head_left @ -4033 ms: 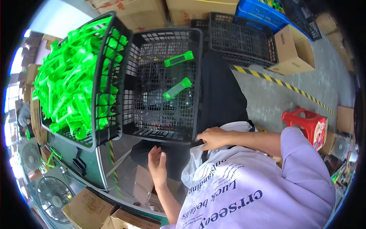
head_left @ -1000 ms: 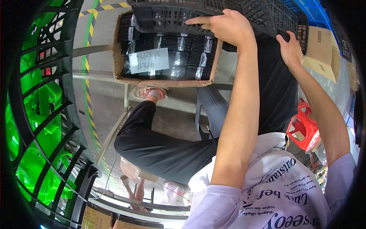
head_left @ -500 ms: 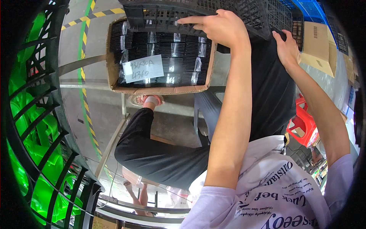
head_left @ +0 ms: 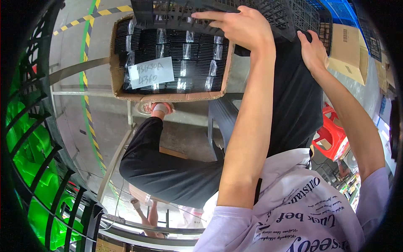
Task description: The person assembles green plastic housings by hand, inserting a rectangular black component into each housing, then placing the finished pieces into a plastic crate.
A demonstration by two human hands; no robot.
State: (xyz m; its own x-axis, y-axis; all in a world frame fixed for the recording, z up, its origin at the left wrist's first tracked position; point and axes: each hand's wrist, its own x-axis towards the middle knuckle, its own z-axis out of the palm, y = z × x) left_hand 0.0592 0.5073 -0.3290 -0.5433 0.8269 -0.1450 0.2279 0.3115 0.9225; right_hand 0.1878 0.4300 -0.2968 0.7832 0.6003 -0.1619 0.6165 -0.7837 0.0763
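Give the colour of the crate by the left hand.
Black crate, clearest in the head view.

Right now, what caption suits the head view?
Left hand at a black crate partly hiding a carton of dark parts.

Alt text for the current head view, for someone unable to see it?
A person's left hand is at a black mesh crate that partly hides an open cardboard box of stacked black parts. The right hand is nearby, grip unclear; green parts show in another crate at left.
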